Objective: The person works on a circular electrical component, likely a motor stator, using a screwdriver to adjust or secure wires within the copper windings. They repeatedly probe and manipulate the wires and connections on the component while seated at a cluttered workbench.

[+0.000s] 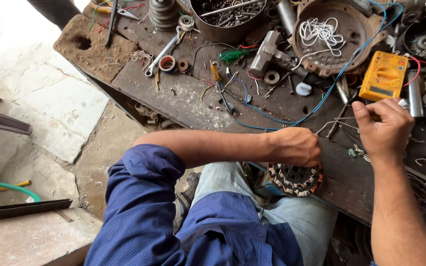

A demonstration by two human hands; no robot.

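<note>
Here, the left hand (297,146) is clamped on a wound motor stator (296,179) at the workbench (183,101) edge; the right hand (383,125) pinches a probe (multimeter (383,75) nearby), testing seemingly underway.

Daylight is falling across the pale, cracked stone floor (50,108). A dark, worn wooden workbench (183,98) is standing at an angle, and a green hose (6,187) is lying along the ground.
</note>
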